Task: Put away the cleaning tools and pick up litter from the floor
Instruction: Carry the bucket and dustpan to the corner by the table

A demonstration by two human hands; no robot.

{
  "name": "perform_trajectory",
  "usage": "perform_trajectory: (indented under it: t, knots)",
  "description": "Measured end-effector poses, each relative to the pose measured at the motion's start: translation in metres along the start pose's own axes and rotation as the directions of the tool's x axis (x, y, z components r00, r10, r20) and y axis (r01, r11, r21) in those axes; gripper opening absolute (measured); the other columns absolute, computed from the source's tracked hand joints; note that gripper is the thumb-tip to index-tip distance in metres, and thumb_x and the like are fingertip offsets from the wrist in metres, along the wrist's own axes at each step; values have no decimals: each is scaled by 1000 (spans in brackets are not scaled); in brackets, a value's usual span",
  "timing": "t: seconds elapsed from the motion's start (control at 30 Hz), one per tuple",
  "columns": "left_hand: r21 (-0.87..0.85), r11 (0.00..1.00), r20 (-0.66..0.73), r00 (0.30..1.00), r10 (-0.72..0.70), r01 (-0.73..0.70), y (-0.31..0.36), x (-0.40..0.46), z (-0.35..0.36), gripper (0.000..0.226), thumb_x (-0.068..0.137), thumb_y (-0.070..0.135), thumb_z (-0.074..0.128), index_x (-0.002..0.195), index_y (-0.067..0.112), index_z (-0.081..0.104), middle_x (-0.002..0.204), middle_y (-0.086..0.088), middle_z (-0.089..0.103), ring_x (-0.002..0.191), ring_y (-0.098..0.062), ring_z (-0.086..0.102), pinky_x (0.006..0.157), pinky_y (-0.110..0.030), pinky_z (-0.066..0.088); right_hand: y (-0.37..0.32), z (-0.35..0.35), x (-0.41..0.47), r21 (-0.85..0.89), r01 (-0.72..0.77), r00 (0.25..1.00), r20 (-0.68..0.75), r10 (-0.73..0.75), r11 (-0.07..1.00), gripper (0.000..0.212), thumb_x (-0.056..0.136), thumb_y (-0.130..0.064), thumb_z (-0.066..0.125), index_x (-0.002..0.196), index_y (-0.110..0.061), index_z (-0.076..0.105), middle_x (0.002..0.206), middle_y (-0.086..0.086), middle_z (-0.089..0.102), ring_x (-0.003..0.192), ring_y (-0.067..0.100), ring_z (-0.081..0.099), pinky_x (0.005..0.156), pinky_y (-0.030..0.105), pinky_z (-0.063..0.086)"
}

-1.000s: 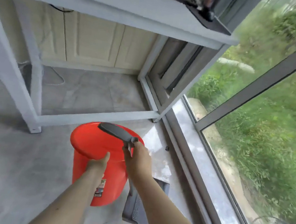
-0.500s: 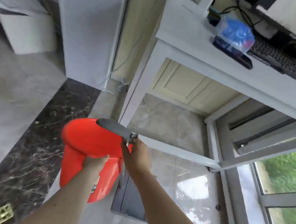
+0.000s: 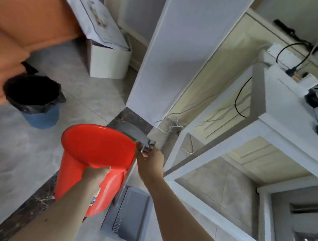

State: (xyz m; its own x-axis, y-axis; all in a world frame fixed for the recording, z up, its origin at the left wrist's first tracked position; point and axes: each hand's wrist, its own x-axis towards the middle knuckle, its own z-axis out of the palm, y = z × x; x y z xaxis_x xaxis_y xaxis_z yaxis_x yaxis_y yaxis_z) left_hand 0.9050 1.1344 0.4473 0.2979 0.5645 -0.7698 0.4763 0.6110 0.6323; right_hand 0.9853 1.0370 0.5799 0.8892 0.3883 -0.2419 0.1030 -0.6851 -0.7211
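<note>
My left hand (image 3: 95, 173) grips the near rim of a red plastic bucket (image 3: 92, 158), held off the floor and tilted toward me; its inside looks empty. My right hand (image 3: 149, 164) is closed around the grey handle of a long-handled dustpan (image 3: 129, 215). The handle top (image 3: 132, 132) juts past the bucket's far rim, and the grey pan hangs low beside the bucket, near the floor.
A bin with a black liner (image 3: 33, 96) stands on the floor at left, by an orange sofa (image 3: 15, 20). A white open box (image 3: 106, 52) sits behind it. A white column (image 3: 173, 51) and a white desk frame (image 3: 253, 132) with cables stand ahead and right.
The view has swung left from the window and desk toward the room. The bin, sofa and box have come into sight. Both hands keep the same hold on bucket and dustpan.
</note>
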Motion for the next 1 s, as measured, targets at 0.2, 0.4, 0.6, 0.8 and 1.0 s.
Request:
perform_trajectory:
  t: [0.2, 0.4, 0.6, 0.8, 1.0]
  knots:
    - [-44, 999, -15, 1000, -3, 3, 40, 34, -5, 66, 84, 16, 70, 139, -5, 39, 143, -20, 46, 129, -35, 48, 109, -44, 41, -26, 8, 51, 90, 0, 999, 41, -4, 996, 25, 88, -13, 63, 109, 0, 64, 108, 15, 71, 102, 28, 66, 90, 35, 53]
    - [-80, 997, -27, 1000, 10, -12, 85, 77, 13, 71, 83, 14, 71, 141, -4, 35, 147, -20, 42, 133, -35, 44, 112, -44, 38, -44, 7, 119, 178, -17, 996, 87, 1, 984, 27, 86, -11, 65, 110, 1, 64, 98, 13, 70, 82, 22, 62, 76, 32, 50]
    - [-81, 995, -36, 997, -66, 63, 130, 118, 45, 77, 81, 24, 74, 142, -1, 34, 146, -19, 43, 128, -34, 51, 110, -44, 40, -60, -10, 190, 388, -93, 991, 127, 47, 917, 34, 82, -1, 68, 113, 3, 55, 89, 8, 67, 83, 20, 63, 85, 40, 54]
    - [-108, 993, -39, 998, -58, 54, 168, 166, 83, 70, 81, 22, 74, 139, 0, 41, 143, -17, 47, 128, -34, 50, 111, -44, 40, -60, -22, 259, 487, -127, 991, 106, 86, 864, 26, 80, 4, 68, 104, 6, 60, 87, 9, 64, 75, 17, 61, 69, 21, 56]
    - [-162, 985, -74, 994, -78, 65, 188, 212, 111, 59, 84, 14, 70, 135, -1, 42, 138, -20, 50, 125, -36, 51, 108, -45, 43, -53, -14, 311, 664, -194, 978, 73, 196, 722, 20, 88, 6, 56, 94, -13, 56, 67, -13, 63, 57, 5, 56, 47, 16, 46]
